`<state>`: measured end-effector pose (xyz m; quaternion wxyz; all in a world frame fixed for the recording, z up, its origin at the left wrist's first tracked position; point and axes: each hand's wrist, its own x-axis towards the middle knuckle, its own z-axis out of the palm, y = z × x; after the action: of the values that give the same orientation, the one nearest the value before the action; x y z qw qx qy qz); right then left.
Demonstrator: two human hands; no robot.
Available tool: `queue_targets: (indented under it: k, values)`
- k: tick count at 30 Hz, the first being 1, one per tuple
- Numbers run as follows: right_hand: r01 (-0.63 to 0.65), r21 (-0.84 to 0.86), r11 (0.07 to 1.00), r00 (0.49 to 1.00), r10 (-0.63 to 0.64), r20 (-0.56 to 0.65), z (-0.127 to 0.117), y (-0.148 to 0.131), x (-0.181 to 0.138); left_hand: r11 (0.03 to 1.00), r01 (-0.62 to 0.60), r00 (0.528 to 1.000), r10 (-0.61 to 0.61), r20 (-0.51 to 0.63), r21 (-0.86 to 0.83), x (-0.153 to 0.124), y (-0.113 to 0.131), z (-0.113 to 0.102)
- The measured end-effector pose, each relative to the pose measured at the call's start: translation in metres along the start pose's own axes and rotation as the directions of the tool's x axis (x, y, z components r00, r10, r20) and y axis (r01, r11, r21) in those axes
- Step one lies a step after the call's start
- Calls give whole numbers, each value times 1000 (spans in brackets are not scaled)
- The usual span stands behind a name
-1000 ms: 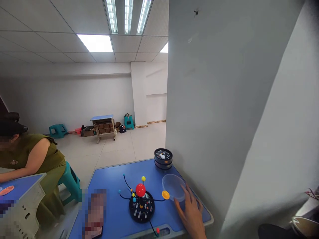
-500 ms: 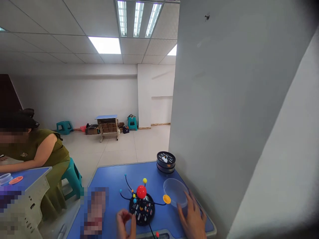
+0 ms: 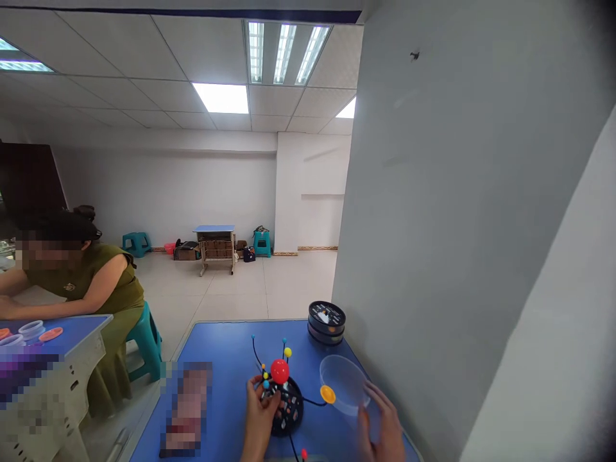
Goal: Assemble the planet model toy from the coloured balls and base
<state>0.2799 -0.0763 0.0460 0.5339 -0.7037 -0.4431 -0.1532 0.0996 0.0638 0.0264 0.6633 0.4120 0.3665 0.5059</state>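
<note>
A solar system model (image 3: 290, 417) stands on the blue table, with a round black printed base, a red ball (image 3: 280, 371) at its centre and small coloured balls on thin black arms. My left hand (image 3: 260, 414) is closed at the left side of the model, thumb and fingers at the base's edge near the small blue and yellow balls. An orange dish-shaped piece (image 3: 328, 394) sits at the end of one arm, beside a clear plastic bowl (image 3: 342, 378). At the bowl's right rim is my right hand (image 3: 385, 427), fingers apart and slightly blurred.
Stacked round black discs (image 3: 326, 323) stand at the table's back right, next to a grey wall (image 3: 409, 224). A blurred-out rectangular item (image 3: 187, 407) lies on the left. Another person (image 3: 103, 282) sits at a neighbouring desk (image 3: 86, 327) on a teal stool (image 3: 147, 343).
My left hand has moved forward onto the model's left side. One blue-tipped arm has swung from the left to the back. My right hand stays by the bowl; the view has shifted slightly.
</note>
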Motion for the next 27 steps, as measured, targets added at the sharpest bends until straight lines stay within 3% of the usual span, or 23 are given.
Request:
queue_targets:
  k: [3, 7, 12, 14, 21, 27]
  values:
    - [95, 130, 987, 970, -121, 210, 13, -37, 8, 999, -14, 999, 13, 42, 33, 2, 0, 4]
    - [91, 218, 972, 842, -192, 504, 39, -82, 28, 997, -26, 996, 19, 87, 73, 12, 0, 4]
    - [138, -11, 990, 642, -81, 762, 62, -109, 60, 994, -46, 994, 35, 106, 104, 26, 1, 5]
    - [177, -63, 982, 594, -55, 803, 66, -113, 68, 991, -69, 992, 55, 114, 117, 30, 0, 5]
    - [186, -46, 981, 582, -72, 810, 66, -114, 75, 978, -155, 979, 133, 156, 138, 35, -7, 5]
    - [149, -49, 988, 611, -53, 790, 68, -115, 76, 976, -168, 976, 144, 165, 137, 34, -9, 4]
